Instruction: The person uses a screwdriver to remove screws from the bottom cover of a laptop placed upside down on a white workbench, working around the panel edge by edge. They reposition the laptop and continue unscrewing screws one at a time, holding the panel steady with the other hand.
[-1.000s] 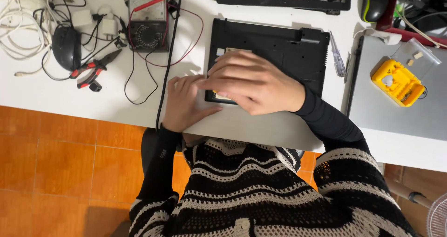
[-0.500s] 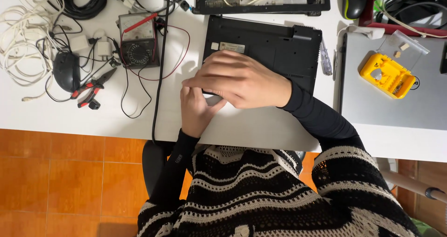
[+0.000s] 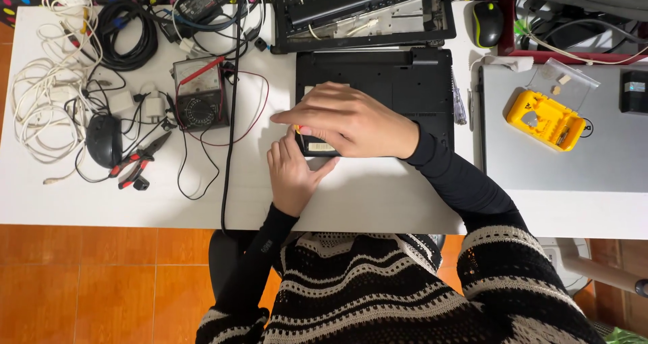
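Left hand (image 3: pixel 293 175) lies flat at the near left corner of the black laptop base (image 3: pixel 398 87), fingers together, bracing it on the white table (image 3: pixel 378 195). Right hand (image 3: pixel 351 121) arches over the same corner, fingertips pinching something small and orange; what, cannot tell. Base is matte, underside up, labelled. Beyond: a stripped keyboard frame (image 3: pixel 364 16).
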